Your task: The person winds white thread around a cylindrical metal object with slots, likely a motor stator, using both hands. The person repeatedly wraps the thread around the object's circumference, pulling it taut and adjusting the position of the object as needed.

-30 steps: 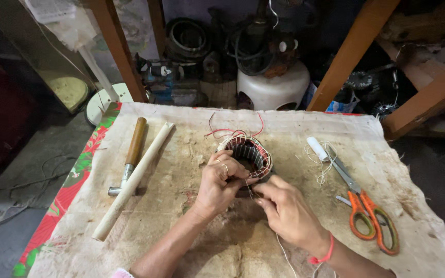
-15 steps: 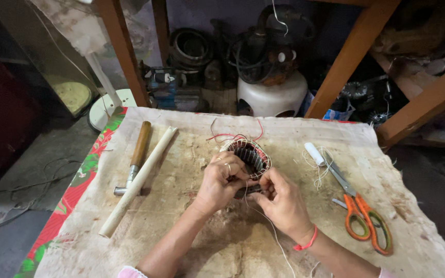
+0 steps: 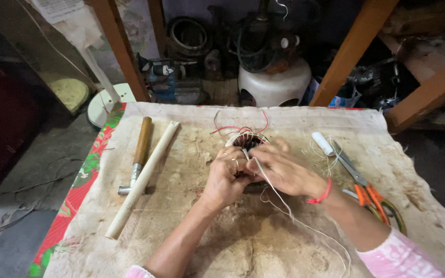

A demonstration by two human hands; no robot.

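**Stator coil and lacing string: handling and grip**

The wound stator (image 3: 247, 142) is seated on the burlap cloth (image 3: 191, 206) at mid-table, just beyond both hands. It is judged dense and rigid at the core. The copper windings are judged easily nicked, so it is best gripped by the outer ring, not by the wire ends. The red lead wires (image 3: 227, 128) are seen splayed loose off the far side.

The white string (image 3: 284, 206) is judged light, limp and prone to slipping. It is best pinched close to the coil. It is seen trailing toward the near right edge of the cloth.

Left hand (image 3: 226, 175): fingers curled and closed against the near side of the stator. Whether the string is also pinched there cannot be told.

Right hand (image 3: 284, 172): mostly closed, fingertips at the stator rim, string seen running out from beneath it. The exact pinch is hidden.

Left untouched: wooden-handled hammer (image 3: 137, 154) and white rod (image 3: 141, 177) to the left; orange-handled scissors (image 3: 368, 190) and a small white tube (image 3: 322, 143) to the right.
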